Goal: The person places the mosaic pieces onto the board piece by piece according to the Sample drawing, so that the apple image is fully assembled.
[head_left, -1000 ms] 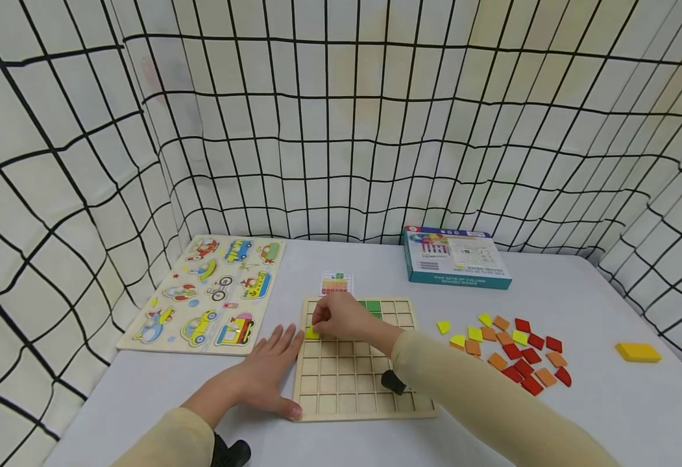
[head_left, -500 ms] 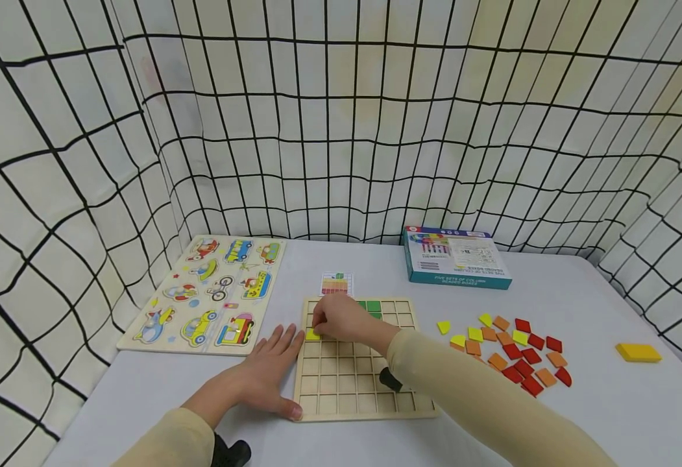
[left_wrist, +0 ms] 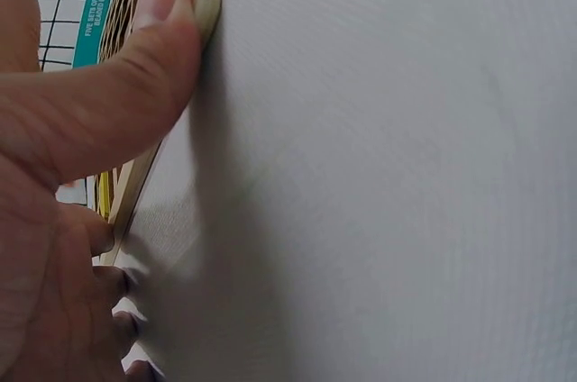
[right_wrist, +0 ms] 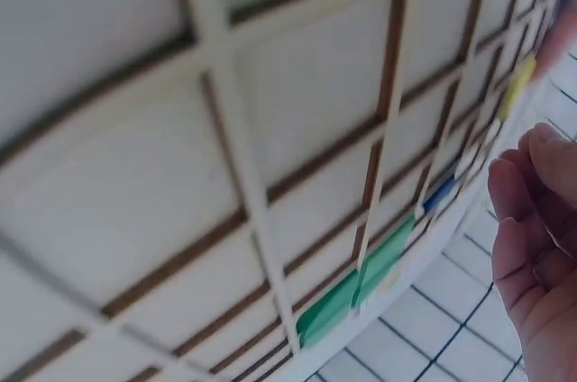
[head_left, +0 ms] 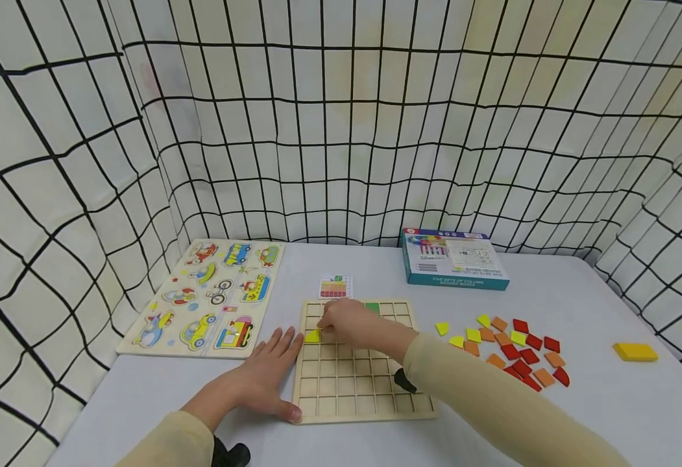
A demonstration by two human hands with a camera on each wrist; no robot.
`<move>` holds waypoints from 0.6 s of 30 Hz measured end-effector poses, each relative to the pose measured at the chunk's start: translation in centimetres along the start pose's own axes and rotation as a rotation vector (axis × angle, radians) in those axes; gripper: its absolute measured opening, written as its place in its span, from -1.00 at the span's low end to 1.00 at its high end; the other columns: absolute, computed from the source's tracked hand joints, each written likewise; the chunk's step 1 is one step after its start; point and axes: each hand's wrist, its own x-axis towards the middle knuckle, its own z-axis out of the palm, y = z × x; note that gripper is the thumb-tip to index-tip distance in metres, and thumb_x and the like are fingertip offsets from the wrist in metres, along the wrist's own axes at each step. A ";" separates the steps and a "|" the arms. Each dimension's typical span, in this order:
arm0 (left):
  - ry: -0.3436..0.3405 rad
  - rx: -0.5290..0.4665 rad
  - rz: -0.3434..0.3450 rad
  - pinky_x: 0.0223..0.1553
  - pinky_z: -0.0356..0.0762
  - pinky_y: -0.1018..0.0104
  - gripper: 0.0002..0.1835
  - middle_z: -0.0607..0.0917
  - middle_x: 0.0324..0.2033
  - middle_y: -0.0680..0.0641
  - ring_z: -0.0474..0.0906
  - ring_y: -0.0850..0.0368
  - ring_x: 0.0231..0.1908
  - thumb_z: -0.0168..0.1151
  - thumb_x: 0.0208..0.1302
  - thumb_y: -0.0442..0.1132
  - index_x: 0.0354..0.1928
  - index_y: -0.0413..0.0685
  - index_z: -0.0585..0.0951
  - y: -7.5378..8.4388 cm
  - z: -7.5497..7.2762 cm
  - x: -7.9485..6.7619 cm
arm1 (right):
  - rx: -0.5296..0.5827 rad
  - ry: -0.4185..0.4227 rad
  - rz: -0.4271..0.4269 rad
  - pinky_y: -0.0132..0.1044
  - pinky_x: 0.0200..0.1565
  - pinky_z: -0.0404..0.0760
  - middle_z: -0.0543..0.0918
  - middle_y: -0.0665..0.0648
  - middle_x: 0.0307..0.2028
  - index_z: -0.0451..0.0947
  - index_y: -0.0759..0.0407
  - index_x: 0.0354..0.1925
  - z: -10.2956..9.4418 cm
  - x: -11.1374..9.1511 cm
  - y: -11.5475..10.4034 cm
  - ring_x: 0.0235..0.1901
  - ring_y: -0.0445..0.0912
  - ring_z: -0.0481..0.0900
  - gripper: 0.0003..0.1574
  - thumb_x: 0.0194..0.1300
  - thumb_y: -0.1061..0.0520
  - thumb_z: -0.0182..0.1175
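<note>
A wooden grid board [head_left: 352, 399] lies flat on the table, with a yellow tile [head_left: 312, 336] in a cell at its left side. My right hand [head_left: 355, 324] is over the board's upper part, just right of that tile, its fingers loosely bent. In the right wrist view, no piece shows between the thumb and fingertips [right_wrist: 509, 188]. Green tiles [right_wrist: 383, 260] and a blue tile [right_wrist: 439, 194] sit in the grid there. My left hand [head_left: 261, 376] lies spread on the table, its thumb [left_wrist: 149, 67] on the board's near-left corner and fingertips by its left edge.
A small pattern card [head_left: 335, 286] lies behind the board. To the left is a vehicle puzzle board [head_left: 203, 298]. Loose red, orange and yellow tiles [head_left: 511, 351] spread at the right, a yellow block [head_left: 635, 352] beyond them. A teal-edged box [head_left: 454, 259] sits behind; black netting surrounds the table.
My right hand has let go of the yellow tile and moved slightly right, so the tile shows uncovered in its cell. The left hand has stayed in place. The head view has shifted slightly.
</note>
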 end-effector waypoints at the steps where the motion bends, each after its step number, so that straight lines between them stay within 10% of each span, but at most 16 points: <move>1: -0.001 0.002 0.001 0.54 -0.16 -0.41 0.36 -0.06 0.62 -0.35 -0.26 -0.40 0.61 0.59 -0.08 0.23 0.60 -0.28 0.03 0.0 0.0 0.0 | 0.038 0.010 0.010 -0.34 0.04 0.70 0.77 0.03 -0.09 0.77 0.08 0.04 -0.3 -0.5 0.4 -0.06 -0.14 0.71 -0.73 0.45 0.19 0.25; 9: -0.001 0.010 0.012 0.54 -0.20 -0.41 0.36 -0.09 0.62 -0.34 -0.28 -0.39 0.61 0.59 -0.06 0.22 0.60 -0.28 0.01 0.1 0.1 0.4 | 0.287 0.133 0.141 -0.26 -0.07 0.74 0.80 0.13 -0.09 0.76 0.23 -0.03 -2.2 -7.5 8.1 -0.10 -0.06 0.72 -0.77 0.42 0.29 0.24; 18: 0.004 0.004 0.020 0.53 -0.18 -0.44 0.37 -0.07 0.60 -0.40 -0.26 -0.45 0.59 0.60 -0.07 0.20 0.59 -0.33 0.02 0.0 0.1 0.3 | 0.347 0.068 0.475 -0.04 0.08 0.73 0.78 0.18 -0.03 0.71 0.24 0.07 -0.6 -15.6 15.6 -0.04 0.02 0.66 -0.71 0.41 0.30 0.25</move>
